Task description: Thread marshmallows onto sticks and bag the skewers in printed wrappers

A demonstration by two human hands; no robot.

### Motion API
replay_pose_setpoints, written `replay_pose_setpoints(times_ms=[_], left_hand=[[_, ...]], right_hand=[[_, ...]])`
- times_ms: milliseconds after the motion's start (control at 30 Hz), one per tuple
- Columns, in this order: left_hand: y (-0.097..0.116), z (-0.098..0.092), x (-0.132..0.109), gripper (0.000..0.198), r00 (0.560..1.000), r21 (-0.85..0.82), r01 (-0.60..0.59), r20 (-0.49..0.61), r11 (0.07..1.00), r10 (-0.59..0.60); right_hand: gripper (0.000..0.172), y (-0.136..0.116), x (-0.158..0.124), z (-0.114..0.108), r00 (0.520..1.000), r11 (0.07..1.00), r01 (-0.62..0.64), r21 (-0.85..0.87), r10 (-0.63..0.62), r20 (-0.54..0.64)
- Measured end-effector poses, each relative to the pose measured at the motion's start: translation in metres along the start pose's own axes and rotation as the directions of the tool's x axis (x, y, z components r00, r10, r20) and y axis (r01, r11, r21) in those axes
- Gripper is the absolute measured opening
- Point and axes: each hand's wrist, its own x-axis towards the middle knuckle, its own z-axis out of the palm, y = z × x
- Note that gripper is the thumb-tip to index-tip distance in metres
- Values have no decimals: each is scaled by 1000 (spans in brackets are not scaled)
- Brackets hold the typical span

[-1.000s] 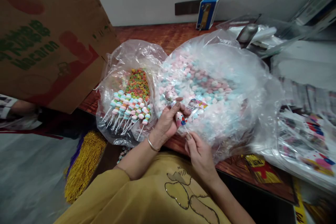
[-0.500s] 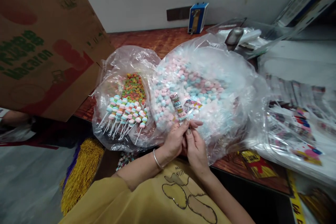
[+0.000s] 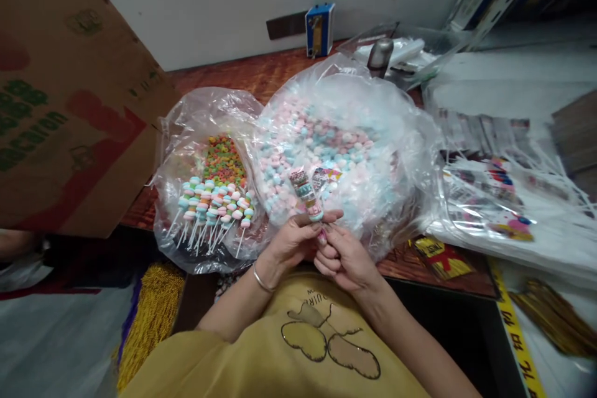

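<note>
My left hand (image 3: 295, 237), with a bangle at the wrist, is closed around the lower end of a candy skewer in a printed clear wrapper (image 3: 306, 194), which points up and away from me. At its bottom, my right hand (image 3: 344, 255) pinches the gathered end of the wrapper, fingers curled; the stick is hidden. Beyond lies a large clear bag of pink, blue and white marshmallows (image 3: 345, 137), with a printed wrapper (image 3: 327, 176) on it. To the left, several marshmallow skewers (image 3: 214, 202) rest on a bag beside small ring-shaped candies (image 3: 224, 160).
A big cardboard box (image 3: 69, 106) stands at left. Stacks of printed wrappers (image 3: 494, 193) lie at right. A blue box-shaped device (image 3: 319, 30) and a dark, rounded object (image 3: 380, 57) stand at the back. A yellow packet (image 3: 441, 258) sits near the table edge.
My hands have drawn slightly apart at the wrapper's lower end. The right fingers are now more curled, and more of the wrapped skewer's base shows. The whole view has shifted a little.
</note>
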Motion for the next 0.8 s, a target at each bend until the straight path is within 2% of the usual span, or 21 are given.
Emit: replay_pose_setpoints(times_ms=[67, 133, 200, 267, 300, 333, 433, 467, 500, 533, 567, 600, 633, 667, 700, 733, 767, 800], left_hand=[[1, -4, 1, 40, 998, 28, 42, 34, 999, -43], [-1, -4, 3, 43, 999, 63, 31, -36, 998, -29], [-5, -1, 4, 42, 979, 125, -41, -195, 991, 65], [-11, 4, 3, 39, 944, 204, -94, -293, 974, 152], [-13, 7, 1, 37, 938, 226, -109, -298, 968, 175], [-16, 10, 0, 36, 943, 227, -120, -277, 966, 182], [-21, 15, -5, 36, 984, 151, -96, -133, 984, 116], [-22, 16, -6, 36, 992, 131, -79, -90, 988, 91], [-23, 16, -7, 35, 995, 123, -66, -64, 990, 74], [-22, 15, -7, 35, 996, 123, -67, -56, 990, 74], [-21, 14, -7, 35, 993, 131, -86, -64, 988, 95], [-18, 13, -7, 36, 988, 145, -121, -82, 982, 134], [-16, 12, -7, 37, 979, 165, -160, -102, 973, 178], [-13, 11, -7, 37, 968, 191, -199, -116, 961, 223], [-10, 9, -7, 37, 959, 217, -227, -118, 949, 257], [-7, 9, -7, 36, 955, 239, -241, -113, 941, 274], [-6, 8, -8, 35, 956, 256, -242, -102, 936, 275], [-5, 9, -8, 34, 957, 266, -242, -92, 933, 274]], right_hand=[[46, 0, -5, -4, 989, 993, -116, -14, 117, 95], [43, 1, -9, -7, 994, 993, -92, -72, 96, 53], [39, 4, -12, -6, 989, 975, 75, -209, -99, -108], [36, 9, -13, -3, 926, 911, 218, -349, -306, -220], [35, 12, -14, -1, 906, 898, 250, -363, -349, -240], [36, 15, -15, 1, 909, 910, 256, -327, -342, -240], [42, 18, -20, 3, 967, 975, 191, -115, -207, -150], [43, 17, -25, 1, 975, 978, 177, -111, -190, -114], [43, 14, -31, -2, 976, 967, 179, -182, -197, -88], [40, 11, -40, -8, 968, 926, 197, -322, -236, -89], [36, 7, -50, -16, 949, 839, 207, -503, -297, -104], [31, 2, -61, -26, 915, 683, 185, -707, -381, -130], [26, -3, -73, -39, 840, 491, 109, -864, -511, -185], [23, -7, -85, -52, 755, 335, -6, -942, -616, -224], [22, -11, -95, -67, 672, 212, -132, -968, -699, -245], [20, -14, -103, -81, 619, 102, -253, -962, -747, -242], [21, -17, -109, -95, 605, 12, -361, -932, -758, -244], [23, -19, -112, -106, 621, -62, -432, -900, -744, -247]])
